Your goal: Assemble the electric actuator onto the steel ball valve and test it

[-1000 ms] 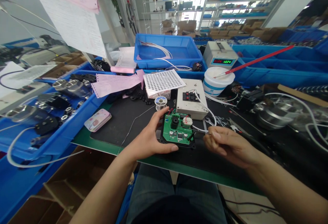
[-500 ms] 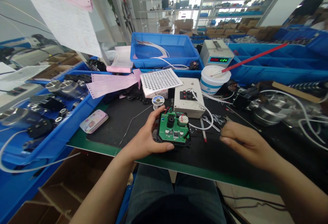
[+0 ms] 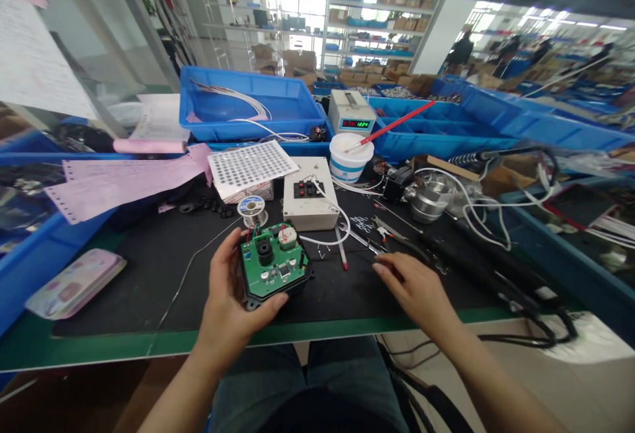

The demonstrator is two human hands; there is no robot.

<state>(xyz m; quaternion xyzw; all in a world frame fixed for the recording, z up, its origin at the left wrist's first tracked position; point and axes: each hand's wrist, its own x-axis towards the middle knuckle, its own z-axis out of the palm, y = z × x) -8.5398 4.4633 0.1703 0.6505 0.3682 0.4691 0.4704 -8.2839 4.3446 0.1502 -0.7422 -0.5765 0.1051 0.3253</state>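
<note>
My left hand grips the left side and front edge of a black housing with a green circuit board in it, face up and slightly tilted. On the board are a black round part and a white round part with red wires. My right hand is over the mat, its thumb and fingertips near the end of a metal wrench; whether they pinch anything is too small to tell. Orange-handled pliers and a red-tipped pen lie close by. Behind the board stands a solder spool.
A grey box with switches and a white tub stand behind. A blue tray, a meter and pink papers are further back. Metal motors and black cables lie right; a pink case lies left.
The view has turned to the right. My right hand has come closer to the board and the wrench, with its fingers lower over the mat. My left hand still holds the housing.
</note>
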